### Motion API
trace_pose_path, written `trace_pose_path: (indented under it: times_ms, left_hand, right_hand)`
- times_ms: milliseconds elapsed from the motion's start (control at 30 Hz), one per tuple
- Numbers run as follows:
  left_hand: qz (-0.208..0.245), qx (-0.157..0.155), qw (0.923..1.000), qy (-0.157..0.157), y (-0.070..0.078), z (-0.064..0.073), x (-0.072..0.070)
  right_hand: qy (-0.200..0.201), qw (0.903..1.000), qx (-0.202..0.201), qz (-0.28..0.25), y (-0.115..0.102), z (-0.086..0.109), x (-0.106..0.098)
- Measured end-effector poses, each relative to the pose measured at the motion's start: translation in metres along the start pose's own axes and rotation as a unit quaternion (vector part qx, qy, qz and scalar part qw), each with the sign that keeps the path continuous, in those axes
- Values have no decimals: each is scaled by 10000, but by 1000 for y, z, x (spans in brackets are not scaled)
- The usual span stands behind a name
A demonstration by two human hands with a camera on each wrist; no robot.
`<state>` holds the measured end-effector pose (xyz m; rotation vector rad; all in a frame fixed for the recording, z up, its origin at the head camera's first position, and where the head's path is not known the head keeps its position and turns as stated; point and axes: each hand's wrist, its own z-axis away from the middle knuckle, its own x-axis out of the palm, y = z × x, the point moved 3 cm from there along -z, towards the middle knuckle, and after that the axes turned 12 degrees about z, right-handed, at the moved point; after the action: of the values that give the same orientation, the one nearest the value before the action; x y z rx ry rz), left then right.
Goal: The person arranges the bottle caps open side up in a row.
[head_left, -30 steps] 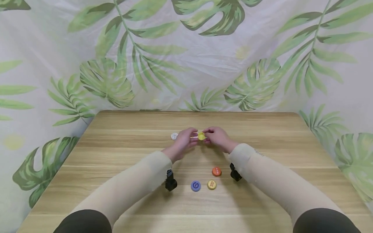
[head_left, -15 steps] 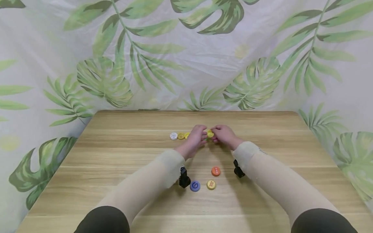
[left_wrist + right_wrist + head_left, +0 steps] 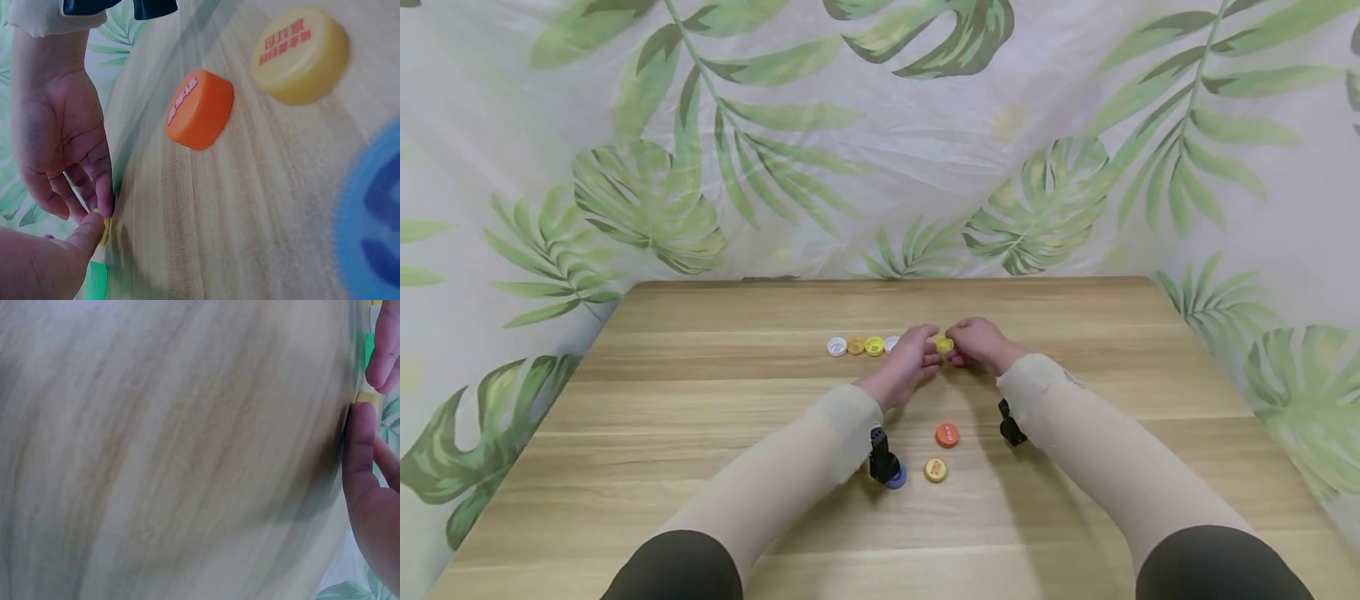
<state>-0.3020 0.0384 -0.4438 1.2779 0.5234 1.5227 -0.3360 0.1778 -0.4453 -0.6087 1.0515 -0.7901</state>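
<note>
A yellow bottle cap [image 3: 943, 344] is pinched in the fingers of my right hand [image 3: 979, 342] at the right end of a row of caps. My left hand [image 3: 912, 360] stands just left of it with its fingers fairly straight, very near the cap. A green cap [image 3: 97, 280] sits beside the left fingers; in the head view the left hand hides it. Left of that hand the row continues with a white cap [image 3: 891, 342], a bright yellow cap [image 3: 874, 346], an orange-yellow cap [image 3: 856, 346] and another white cap [image 3: 837, 347].
Nearer the person lie an orange cap [image 3: 947, 435], a pale yellow cap [image 3: 936, 470] with red print, and a blue cap [image 3: 897, 477] partly covered by the left wrist camera. The wooden table [image 3: 715, 467] meets a leaf-patterned cloth [image 3: 790, 167] behind.
Both hands have moved right, the left further, uncovering several caps of the row. The yellow cap has shifted right with the right hand. The head view has turned slightly.
</note>
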Motion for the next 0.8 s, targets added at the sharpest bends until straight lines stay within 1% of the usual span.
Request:
trace_pose_path:
  times_ms: [100, 200, 300, 367, 433, 533, 667, 800]
  left_hand:
    - [158, 250, 9995, 113, 7, 5, -8]
    - [281, 528, 9976, 348, 16, 12, -22]
    - [180, 676, 9961, 532, 24, 20, -37]
    - [-2, 682, 9961, 557, 27, 25, -45]
    - [-242, 641, 9963, 518, 27, 30, -52]
    - [-666, 543, 9954, 424, 25, 37, -58]
    - [-1020, 493, 9929, 370, 20, 42, -59]
    - [-1115, 486, 9917, 412, 15, 44, -59]
  right_hand:
    - [-29, 9999, 16, -97, -3, -1, 2]
    - [-89, 9999, 24, -135, -6, -2, 3]
    - [-116, 9999, 37, -95, -8, -2, 4]
    - [-97, 9999, 58, -15, -8, -2, 4]
    - [-51, 9999, 73, 103, -8, -1, 4]
    - [19, 9995, 82, 311, -9, 0, 4]
    - [41, 9988, 99, 472, -11, 2, 6]
    - [44, 9988, 56, 493, -10, 2, 8]
